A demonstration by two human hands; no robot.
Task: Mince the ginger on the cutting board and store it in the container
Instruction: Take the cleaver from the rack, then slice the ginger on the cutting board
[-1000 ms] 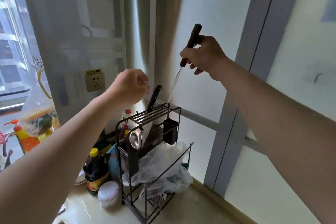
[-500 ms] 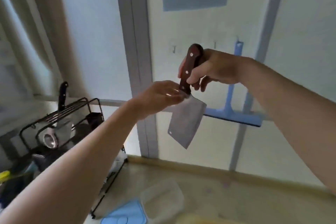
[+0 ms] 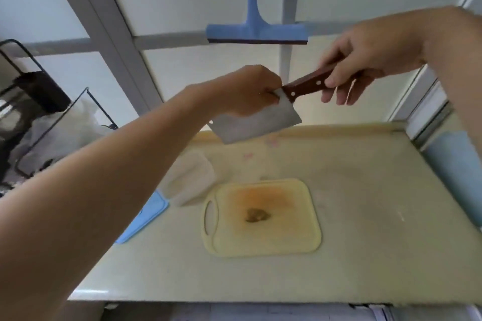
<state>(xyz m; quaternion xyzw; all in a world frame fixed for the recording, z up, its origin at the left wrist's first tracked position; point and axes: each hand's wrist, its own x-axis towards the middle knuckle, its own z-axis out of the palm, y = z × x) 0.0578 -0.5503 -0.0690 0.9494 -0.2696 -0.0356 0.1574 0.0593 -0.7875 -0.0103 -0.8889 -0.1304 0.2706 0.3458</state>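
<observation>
Gripping cleaver (image 3: 260, 122) handle (right hand (image 3: 365, 60))

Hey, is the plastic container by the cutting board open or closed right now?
Open: the container has no lid on; a blue lid lies beside it.

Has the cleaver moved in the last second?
Yes. The cleaver has gone from above the black rack rightward, and now hangs under the blue squeegee.
</observation>
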